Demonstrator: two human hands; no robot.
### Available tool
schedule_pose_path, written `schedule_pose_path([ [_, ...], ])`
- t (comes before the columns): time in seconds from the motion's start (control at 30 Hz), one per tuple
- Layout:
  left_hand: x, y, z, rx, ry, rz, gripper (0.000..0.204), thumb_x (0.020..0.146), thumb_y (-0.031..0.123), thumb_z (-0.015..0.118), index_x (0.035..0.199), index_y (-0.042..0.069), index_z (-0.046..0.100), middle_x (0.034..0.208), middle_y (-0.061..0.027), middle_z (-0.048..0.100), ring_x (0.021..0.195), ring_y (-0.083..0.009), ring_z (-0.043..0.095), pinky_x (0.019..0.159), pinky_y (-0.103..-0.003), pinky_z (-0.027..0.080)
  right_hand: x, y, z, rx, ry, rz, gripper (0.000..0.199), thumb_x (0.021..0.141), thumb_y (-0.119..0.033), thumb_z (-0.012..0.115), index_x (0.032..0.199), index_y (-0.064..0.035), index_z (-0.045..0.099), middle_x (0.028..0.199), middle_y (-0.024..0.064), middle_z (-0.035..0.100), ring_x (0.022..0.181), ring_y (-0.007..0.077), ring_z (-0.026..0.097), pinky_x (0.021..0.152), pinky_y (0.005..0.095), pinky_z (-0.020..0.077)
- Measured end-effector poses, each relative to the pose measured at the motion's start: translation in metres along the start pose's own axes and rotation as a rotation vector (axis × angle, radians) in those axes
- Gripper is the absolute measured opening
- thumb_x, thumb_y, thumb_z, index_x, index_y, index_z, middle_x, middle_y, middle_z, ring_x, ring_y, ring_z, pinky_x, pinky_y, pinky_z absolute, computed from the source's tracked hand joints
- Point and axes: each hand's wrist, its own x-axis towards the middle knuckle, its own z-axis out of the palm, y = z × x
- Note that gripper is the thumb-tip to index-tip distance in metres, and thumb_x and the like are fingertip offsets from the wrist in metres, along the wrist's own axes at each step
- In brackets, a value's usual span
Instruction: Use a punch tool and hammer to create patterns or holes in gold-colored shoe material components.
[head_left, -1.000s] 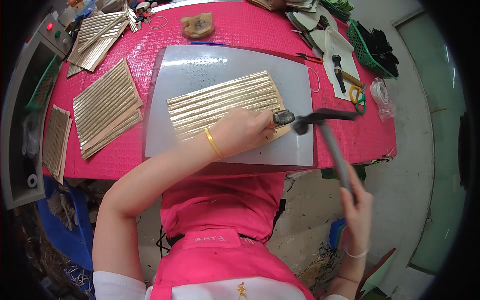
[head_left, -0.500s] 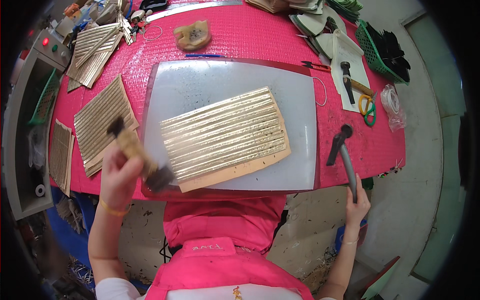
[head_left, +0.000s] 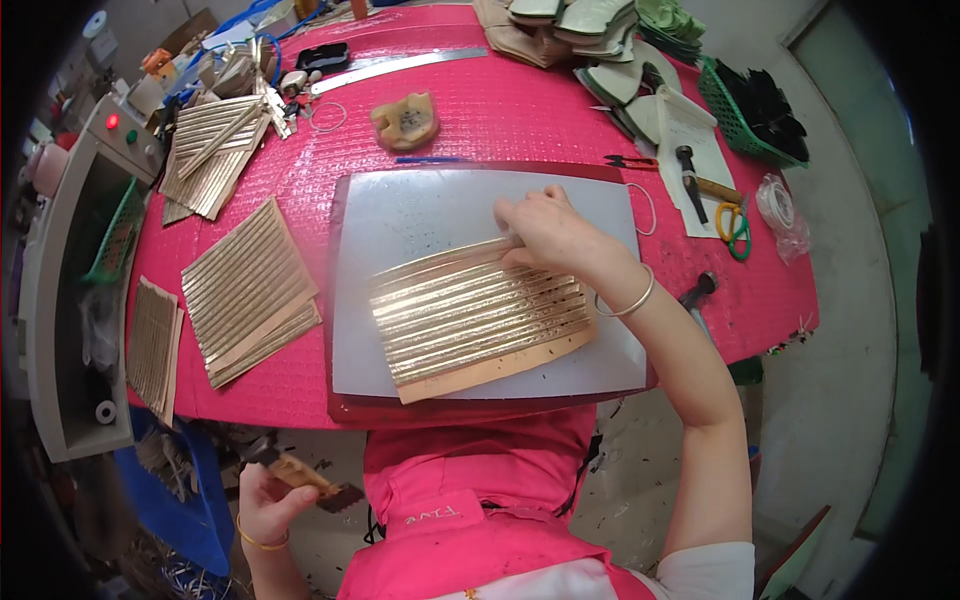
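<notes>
My left hand (head_left: 268, 503) is below the table's near edge, closed around a hand punch (head_left: 298, 470) with a tan body and dark ends. My right hand (head_left: 553, 232) reaches over the pale cutting board (head_left: 385, 215), its fingers closed on the far edge of a ribbed gold sheet (head_left: 475, 325). A tan strip shows along the sheet's near side, and small dark marks dot its right part. That far edge looks slightly raised. A hammer (head_left: 701, 290) rests on the pink table, partly hidden behind my right forearm.
More gold sheets (head_left: 250, 290) are stacked left of the board. A tan lump (head_left: 405, 122) and a blue pen (head_left: 432, 160) lie beyond it. At the right are scissors (head_left: 736, 228), a second hammer (head_left: 691, 185) and a green basket (head_left: 735, 115) of black pieces.
The hammer has left my right hand and lies on the table. That hand has moved left to the gold sheet's far edge. My left hand has dropped toward my lap with the hand punch.
</notes>
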Motion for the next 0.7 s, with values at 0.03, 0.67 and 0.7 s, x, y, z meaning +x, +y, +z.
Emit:
schedule_pose_path([
  [0.03, -0.005, -0.008, -0.007, -0.012, 0.007, 0.019, 0.02, 0.069, 0.002, 0.064, 0.084, -0.005, 0.052, 0.077, -0.0116, 0.06, 0.07, -0.0163, 0.058, 0.064, -0.026, 0.046, -0.006, 0.001, -0.004, 0.096, -0.147, 0.026, 0.018, 0.066, -0.011, 0.059, 0.078, -0.0039, 0.049, 0.084, 0.0125, 0.05, 0.081, 0.0303, 0.048, 0.076, 0.0392, 0.035],
  [0.67, 0.056, 0.035, 0.093, 0.39, -0.47, 0.1, 0.009, 0.071, 0.001, 0.059, 0.075, -0.006, 0.058, 0.069, -0.0087, 0.06, 0.062, -0.0132, 0.057, 0.058, -0.022, 0.044, -0.46, 0.054, -0.016, 0.778, 0.704, 1.061, 0.013, 0.078, -0.012, 0.055, 0.085, -0.0018, 0.052, 0.075, -0.0002, 0.056, 0.067, 0.005, 0.049, 0.061, 0.0202, 0.0412],
  [0.7, 0.054, 0.033, 0.094, 0.465, -0.499, 0.115, 0.008, 0.07, 0.0, 0.059, 0.075, -0.006, 0.058, 0.069, -0.0091, 0.061, 0.062, -0.0133, 0.057, 0.057, -0.022, 0.044, -0.452, 0.079, -0.021, 0.805, 0.866, 1.033, 0.012, 0.079, -0.011, 0.055, 0.085, -0.0019, 0.052, 0.075, 0.0, 0.056, 0.067, 0.0051, 0.05, 0.061, 0.0207, 0.0416],
])
